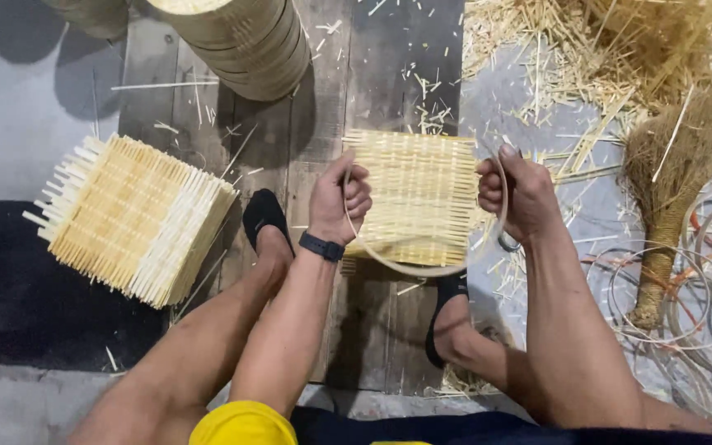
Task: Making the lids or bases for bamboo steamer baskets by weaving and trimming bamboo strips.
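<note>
1. the dark wooden plank floor (323, 124) runs from 12 o'clock down to the centre, littered with pale splinters.
2. a heap of straw-coloured bamboo offcuts (587, 58) fills 1 o'clock.
3. a stack of square woven bamboo mats (129, 218) lies tilted at 9 o'clock.
4. a stack of round bamboo steamer rims (249, 41) stands at 11 o'clock.
5. a brown grass hand broom (677, 181) lies at 3 o'clock, over a pile of thin looped bamboo rings (686, 305).
6. a single square woven bamboo mat (418, 194) sits at the centre, on the planks.
7. a thin bent bamboo strip hoop (422, 268) curves over the near edge of that mat.
8. the left hand (339, 202), wearing a black wrist band (321, 246), has its fingers curled tight on the hoop's left end.
9. the right hand (517, 198) is fisted round the hoop's right end.
</note>
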